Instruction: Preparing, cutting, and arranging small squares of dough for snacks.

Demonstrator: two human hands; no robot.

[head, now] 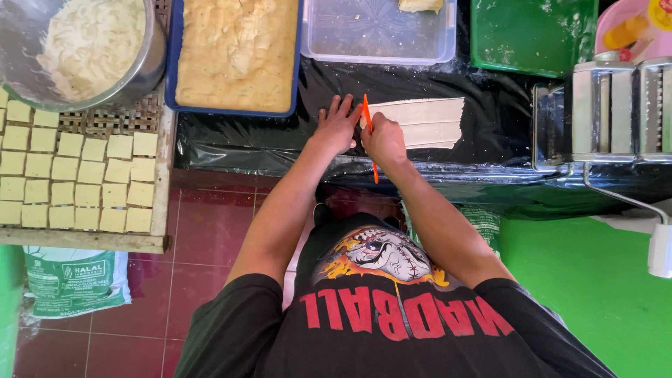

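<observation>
Black plastic sheeting [490,133] covers your worktop, dough stuff all over it.

Going left to right: woven tray [157,140] of cut yellow squares [77,182], metal bowl [143,66] of pale strips, blue tray [297,70] of dough slab. Your left hand [337,126] lies flat on the plastic, fingers spread apart, just beside the rolled dough sheet [427,122]. Your right hand [383,140] has its fingers clamped round an orange knife [367,119], tip at the sheet's left end. Pasta roller [609,105] sits far right.

Bright, even daylight, soft shadows, glare on the black plastic sheet [490,112], sharp focus, slight wide-angle bending at edges.
</observation>
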